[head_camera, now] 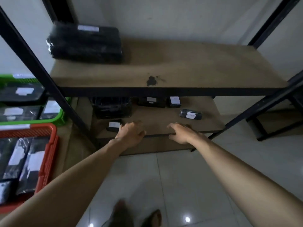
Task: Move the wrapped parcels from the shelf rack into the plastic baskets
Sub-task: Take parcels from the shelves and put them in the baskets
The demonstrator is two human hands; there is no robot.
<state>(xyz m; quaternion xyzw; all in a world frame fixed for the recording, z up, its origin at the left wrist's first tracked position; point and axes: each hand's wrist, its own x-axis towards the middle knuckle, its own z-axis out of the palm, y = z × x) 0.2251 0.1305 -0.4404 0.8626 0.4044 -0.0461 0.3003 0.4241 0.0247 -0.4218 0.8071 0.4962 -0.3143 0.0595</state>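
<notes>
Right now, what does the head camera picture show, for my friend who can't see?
A left hand and right hand reach onto a rack's lower shelf, the left beside a small black parcel. A big parcel sits on the upper shelf; a red basket and green basket, left, hold more.

Shelf rack [41,69]: black metal frame, brown board shelves. The upper shelf [196,68] carries one large black wrapped parcel [85,43] at the back left corner. A dark stain [151,81] sits near its front edge.

The lower shelf [155,123] carries five labelled black parcels:
- bulky parcel [113,107], left
- flat parcel [151,102] and square parcel [174,102], side by side at the back
- rolled parcel [191,114], right
- small parcel [114,126], front left

The rack stands on pale floor tiles [180,185].
</notes>
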